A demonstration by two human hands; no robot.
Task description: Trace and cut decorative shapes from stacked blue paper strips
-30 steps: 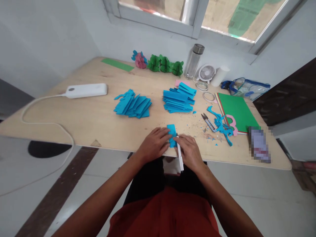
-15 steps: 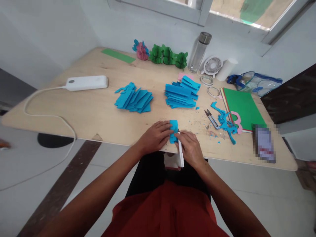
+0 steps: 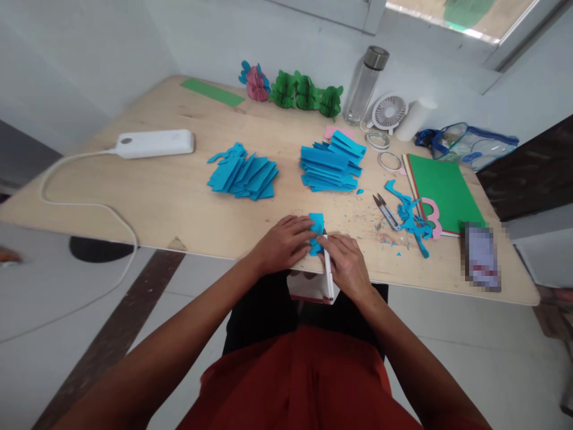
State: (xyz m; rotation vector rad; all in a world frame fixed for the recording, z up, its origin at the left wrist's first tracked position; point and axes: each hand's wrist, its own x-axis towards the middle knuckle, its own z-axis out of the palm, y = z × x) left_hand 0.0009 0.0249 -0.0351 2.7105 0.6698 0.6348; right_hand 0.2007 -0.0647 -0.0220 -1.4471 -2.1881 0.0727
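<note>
On the near edge of the table a small blue paper piece (image 3: 317, 220) lies under my hands. My left hand (image 3: 286, 242) rests flat on its left side, fingers stretched out and pressing it down. From the right, my right hand (image 3: 347, 260) is closed around a slim white pen-like tool (image 3: 327, 266). Its dark tip points at the right edge of the blue paper, and its back end reaches past the table edge. The fingers cover part of the paper, so the exact contact of the tip cannot be made out.
Folded blue papers lie in a left pile (image 3: 244, 176) and a right pile (image 3: 329, 167). Snips (image 3: 385, 212), blue scraps (image 3: 409, 215) and a blurred phone (image 3: 482, 257) lie to the right. Behind stand green paper figures (image 3: 307, 92), a bottle (image 3: 362, 92) and a fan (image 3: 388, 112).
The camera view has shifted slightly. My right hand and the pen-like tool have moved very little along the paper's edge; my left hand keeps its place.
</note>
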